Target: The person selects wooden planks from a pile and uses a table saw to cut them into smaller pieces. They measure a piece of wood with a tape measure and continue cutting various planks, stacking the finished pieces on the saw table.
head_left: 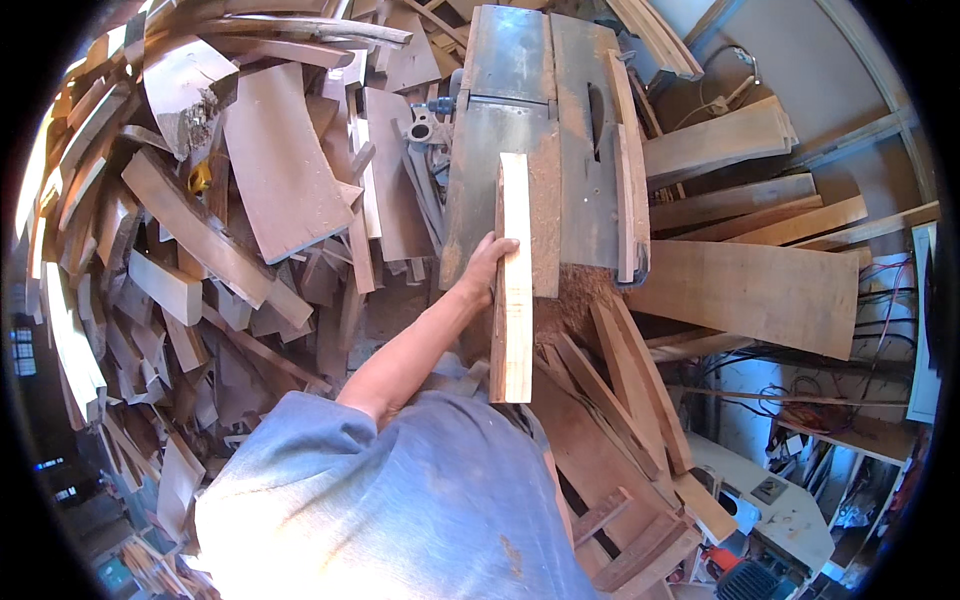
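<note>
My left hand is closed round a pale wooden board, its thumb over the near edge of the light face. The board points away from me and its far end lies over the metal bed of a woodworking machine, while its near end reaches back toward my body. Sawdust covers part of the bed beside the board. My right hand is out of sight; only a sliver of that arm shows along my right side.
Stacked offcuts and planks crowd the left side. A wooden fence runs along the machine's right edge, near a dark slot. Wide boards lie to the right, with loose cables beyond. More planks lean at near right.
</note>
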The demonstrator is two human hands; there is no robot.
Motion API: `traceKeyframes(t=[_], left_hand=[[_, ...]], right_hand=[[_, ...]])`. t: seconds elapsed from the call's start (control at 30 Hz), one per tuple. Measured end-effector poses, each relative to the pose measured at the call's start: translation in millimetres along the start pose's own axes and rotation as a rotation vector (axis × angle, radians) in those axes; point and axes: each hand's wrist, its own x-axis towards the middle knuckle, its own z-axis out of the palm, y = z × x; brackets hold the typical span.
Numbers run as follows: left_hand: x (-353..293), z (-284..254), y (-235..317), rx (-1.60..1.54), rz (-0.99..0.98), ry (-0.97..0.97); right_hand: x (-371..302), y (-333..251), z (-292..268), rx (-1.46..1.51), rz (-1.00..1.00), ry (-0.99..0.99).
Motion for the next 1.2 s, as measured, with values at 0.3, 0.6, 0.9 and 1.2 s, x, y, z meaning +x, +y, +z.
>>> traceKeyframes(t=[0.3, 0.6, 0.9, 1.2], left_hand=[[1, -15, 12, 0.021, -0.093, -0.154], [6, -34, 8, 0.079, -0.086, -0.201], [14, -33, 2, 0.079, -0.037, -0.132], [-19, -37, -24, -0.070, -0.289, -0.307]], right_hand=[[-11, -8, 6, -0.022, 0.010, -0.048], [-8, -23, 20, -0.023, 0.001, -0.097], [14, -47, 44, 0.045, -0.099, -0.147], [44, -41, 63, 0.385, -0.368, 0.050]])
